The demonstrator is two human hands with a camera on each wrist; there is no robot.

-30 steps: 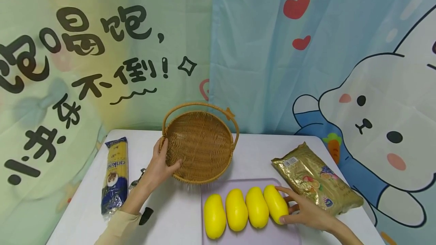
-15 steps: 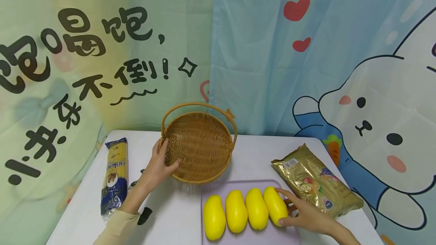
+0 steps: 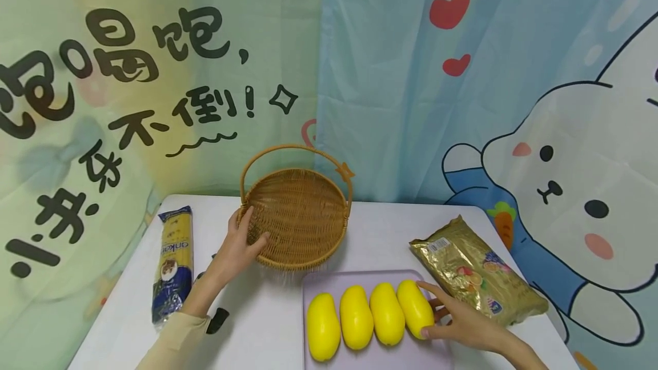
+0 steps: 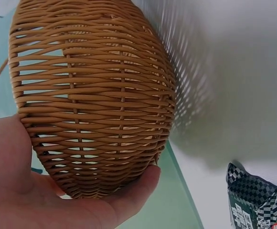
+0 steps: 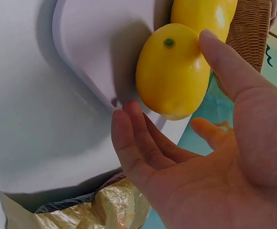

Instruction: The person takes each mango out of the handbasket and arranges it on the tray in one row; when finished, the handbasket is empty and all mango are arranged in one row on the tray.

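Observation:
A tan wicker basket [image 3: 298, 216] with an arched handle tilts its hollow side toward me near the table's back. My left hand [image 3: 240, 247] grips its left rim, thumb on the inner side, fingers behind. The left wrist view shows the woven outer side [image 4: 95, 95] over its shadow. Several yellow mangoes lie in a row on a lilac tray [image 3: 360, 277]. Around the rightmost mango [image 3: 415, 310] my right hand [image 3: 457, 318] is loosely spread. In the right wrist view, the thumb tip overlaps that mango [image 5: 172, 76], and the other fingers curve beside it, apart from its surface.
At the table's left lies a blue and yellow packet [image 3: 176, 267]. A gold bag [image 3: 478, 276] with fruit pictures lies right of the tray, close behind the right hand. A black-and-white checkered pack [image 4: 258, 195] is partly hidden by the left forearm. A printed curtain [image 3: 380, 73] hangs behind the table.
The basket has shifted slightly left with my left hand, and its handle stands a little higher. My right hand and the mangoes have hardly moved.

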